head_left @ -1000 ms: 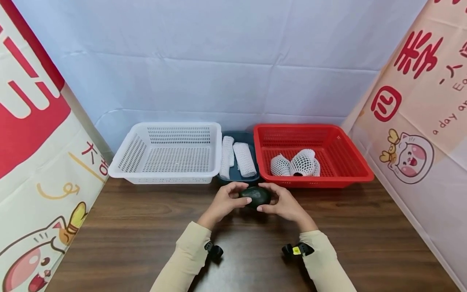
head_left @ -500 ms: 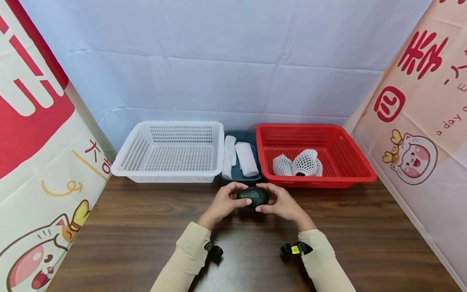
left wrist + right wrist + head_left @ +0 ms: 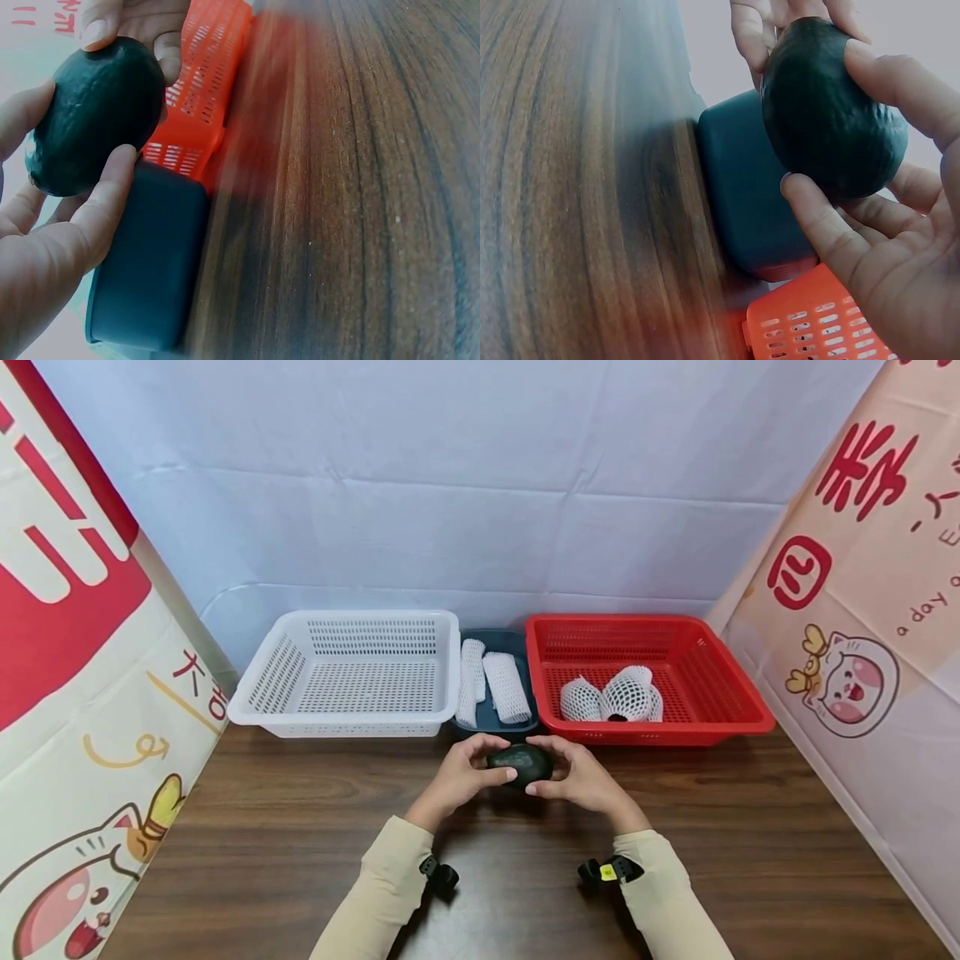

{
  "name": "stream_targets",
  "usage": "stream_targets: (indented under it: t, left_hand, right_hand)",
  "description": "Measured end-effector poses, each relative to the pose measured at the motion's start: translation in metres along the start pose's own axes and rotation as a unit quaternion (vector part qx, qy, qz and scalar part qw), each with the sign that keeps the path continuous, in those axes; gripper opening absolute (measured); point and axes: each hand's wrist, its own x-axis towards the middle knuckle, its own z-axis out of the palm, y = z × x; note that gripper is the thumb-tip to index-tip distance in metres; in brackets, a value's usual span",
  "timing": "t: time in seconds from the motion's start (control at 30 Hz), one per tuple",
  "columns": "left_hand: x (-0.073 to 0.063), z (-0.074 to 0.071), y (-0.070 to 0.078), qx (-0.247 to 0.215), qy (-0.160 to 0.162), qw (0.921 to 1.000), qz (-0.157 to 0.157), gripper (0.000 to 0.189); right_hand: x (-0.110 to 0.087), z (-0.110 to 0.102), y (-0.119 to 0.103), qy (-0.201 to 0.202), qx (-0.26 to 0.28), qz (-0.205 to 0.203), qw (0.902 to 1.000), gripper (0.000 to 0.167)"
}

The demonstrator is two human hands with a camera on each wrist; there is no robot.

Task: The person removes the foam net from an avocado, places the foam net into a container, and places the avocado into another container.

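Note:
A dark green avocado (image 3: 521, 764) is held between both hands just in front of the blue tray (image 3: 491, 727). On its left side my left hand (image 3: 461, 774) grips it, thumb on the near face and fingers on the far side. My right hand (image 3: 588, 777) holds the other end with thumb and curled fingers. In the left wrist view the avocado (image 3: 101, 116) appears raised above the table, the left thumb and fingers spread around it. From the right wrist, the avocado (image 3: 829, 109) shows glossy skin, with the right hand (image 3: 900, 225) around its lower end.
Rolled white foam nets (image 3: 506, 687) lie in the blue tray. To its left stands a white slotted basket (image 3: 341, 718). A red basket (image 3: 720, 727) on the right holds several net-wrapped items (image 3: 626, 695). Cloth hangs behind and on both sides of the wooden table (image 3: 300, 827).
Over the last second the avocado and the right hand have shifted slightly left, and the head view has moved a little. Both hands keep their hold.

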Motion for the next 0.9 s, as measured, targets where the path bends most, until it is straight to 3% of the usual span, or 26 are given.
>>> stream_targets:
  t: [0.17,0.27,0.37,0.6,0.9]
  left_hand:
    - [0.0,-0.001,-0.002,0.025,0.018,0.9994,0.015,0.036]
    - [-0.005,-0.002,0.012,0.052,0.022,0.9982,0.022,0.036]
    - [-0.007,-0.004,0.016,0.067,0.027,0.9972,0.022,0.036]
    - [-0.012,-0.012,0.02,0.077,0.049,0.9957,0.012,0.036]
    - [-0.015,-0.027,0.028,0.084,0.074,0.9932,0.031,0.034]
  right_hand:
    - [0.002,0.001,0.01,0.003,-0.046,-0.01,0.9989,0.068]
    - [0.005,0.0,0.019,0.012,-0.1,-0.026,0.9946,0.072]
    - [0.007,-0.001,0.02,0.016,-0.135,-0.039,0.9899,0.073]
    - [0.012,-0.002,0.012,0.006,-0.138,-0.051,0.989,0.07]
    - [0.015,-0.002,0.006,-0.005,-0.155,-0.049,0.9868,0.068]
